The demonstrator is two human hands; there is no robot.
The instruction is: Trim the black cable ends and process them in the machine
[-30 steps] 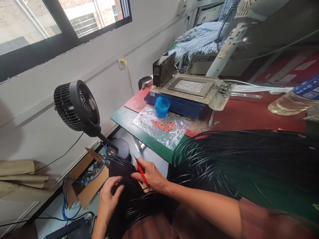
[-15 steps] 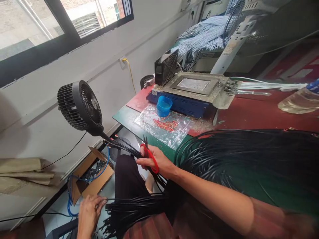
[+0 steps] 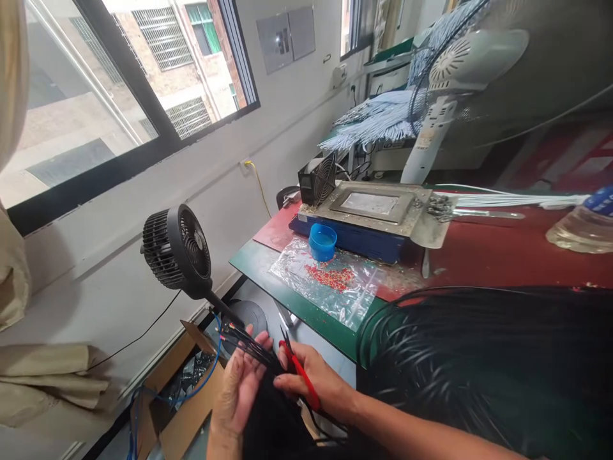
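Note:
My right hand [image 3: 318,377] is closed around red-handled scissors [image 3: 301,370], their dark blades pointing up and away. The same hand grips a bunch of black cables [image 3: 261,350] whose stripped ends show red and pale wires at the left. Palm up, my left hand [image 3: 244,377] lies beside and under this bunch. Its fingers are apart and seem to touch the cables from behind; they are not closed round them. A large heap of black cables [image 3: 431,358] covers the table to the right of my right hand.
A blue cup [image 3: 322,243] stands on a clear plastic bag [image 3: 287,262] strewn with red and yellowish bits. Behind is a blue-sided hot-plate-like device [image 3: 354,239] with a small fan [image 3: 317,182]. A black fan [image 3: 177,252] and an open cardboard box [image 3: 191,415] are at left.
My left hand has left the lower cable bundle and come up and right to the cable ends in my right hand. The view has tilted upward. My right hand keeps the scissors and cables.

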